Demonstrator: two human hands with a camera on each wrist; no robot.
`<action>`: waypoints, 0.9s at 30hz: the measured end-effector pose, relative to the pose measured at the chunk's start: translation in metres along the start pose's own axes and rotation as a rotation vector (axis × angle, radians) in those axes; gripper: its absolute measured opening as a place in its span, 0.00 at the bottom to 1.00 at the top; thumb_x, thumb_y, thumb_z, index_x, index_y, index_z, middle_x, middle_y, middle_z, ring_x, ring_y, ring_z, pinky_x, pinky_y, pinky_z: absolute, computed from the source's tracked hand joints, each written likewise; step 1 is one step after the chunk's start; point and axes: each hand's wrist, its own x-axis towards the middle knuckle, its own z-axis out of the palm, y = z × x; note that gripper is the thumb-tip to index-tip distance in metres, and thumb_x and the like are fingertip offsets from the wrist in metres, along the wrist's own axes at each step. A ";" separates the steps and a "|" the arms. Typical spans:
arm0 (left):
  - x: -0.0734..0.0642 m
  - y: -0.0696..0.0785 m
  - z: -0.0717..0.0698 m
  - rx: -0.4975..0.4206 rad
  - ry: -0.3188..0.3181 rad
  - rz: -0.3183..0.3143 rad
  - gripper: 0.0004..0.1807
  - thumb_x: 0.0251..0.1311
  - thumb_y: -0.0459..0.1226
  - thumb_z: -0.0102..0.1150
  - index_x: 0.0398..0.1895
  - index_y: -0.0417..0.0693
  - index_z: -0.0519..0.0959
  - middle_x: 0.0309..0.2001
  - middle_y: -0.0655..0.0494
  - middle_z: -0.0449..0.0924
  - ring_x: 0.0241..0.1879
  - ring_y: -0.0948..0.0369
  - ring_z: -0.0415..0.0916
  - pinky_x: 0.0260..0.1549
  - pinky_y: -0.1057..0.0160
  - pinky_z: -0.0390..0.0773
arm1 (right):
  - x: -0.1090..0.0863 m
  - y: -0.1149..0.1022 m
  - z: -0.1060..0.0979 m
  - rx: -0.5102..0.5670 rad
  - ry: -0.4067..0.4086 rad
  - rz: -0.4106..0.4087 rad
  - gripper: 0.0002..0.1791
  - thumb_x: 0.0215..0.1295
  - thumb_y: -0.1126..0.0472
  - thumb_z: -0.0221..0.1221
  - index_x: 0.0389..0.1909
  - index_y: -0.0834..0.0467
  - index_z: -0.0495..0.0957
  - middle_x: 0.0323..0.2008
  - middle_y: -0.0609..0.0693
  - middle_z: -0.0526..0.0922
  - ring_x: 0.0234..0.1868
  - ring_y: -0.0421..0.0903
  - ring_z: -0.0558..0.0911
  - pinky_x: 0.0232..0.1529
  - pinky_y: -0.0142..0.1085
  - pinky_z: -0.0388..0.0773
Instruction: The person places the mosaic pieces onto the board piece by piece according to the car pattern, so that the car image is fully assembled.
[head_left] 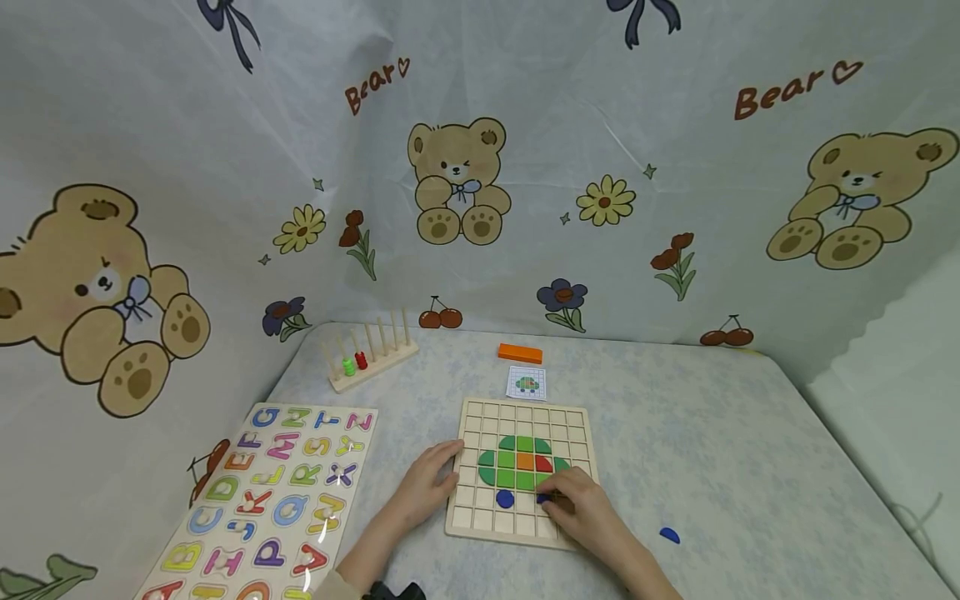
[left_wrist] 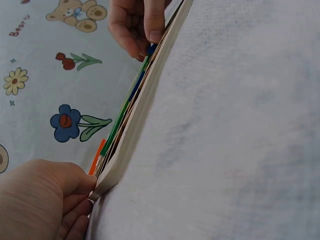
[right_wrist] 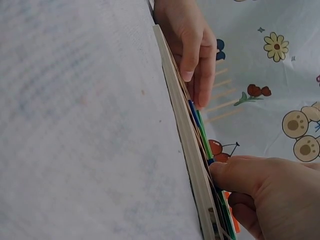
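Note:
A wooden grid board [head_left: 517,529] bears a pattern of green pieces [head_left: 506,478], an orange square [head_left: 525,461], a red piece [head_left: 543,463] and a blue disc shape [head_left: 505,498]. At its left edge rests my left hand [head_left: 423,487], with thumb and fingers touching the rim. My right hand [head_left: 588,512] pinches a dark blue puzzle piece [head_left: 542,498] at the board's lower right, below the green pieces; fingers hide most of its outline. In the right wrist view, thumb and finger hold that blue piece [right_wrist: 210,161] at the board's surface.
A blue half-disc [head_left: 670,535] lies on the table at right. Behind the board are a pattern card [head_left: 527,383] and an orange block [head_left: 521,354]. An alphabet board [head_left: 262,492] lies at left, with a wooden peg rack [head_left: 375,367] beyond it.

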 end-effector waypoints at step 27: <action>0.000 0.001 0.000 0.012 0.007 0.018 0.26 0.62 0.31 0.55 0.65 0.38 0.67 0.63 0.46 0.67 0.64 0.50 0.61 0.62 0.49 0.62 | 0.000 -0.001 0.001 -0.004 -0.006 0.019 0.16 0.47 0.71 0.70 0.33 0.49 0.82 0.34 0.35 0.78 0.36 0.36 0.75 0.34 0.29 0.77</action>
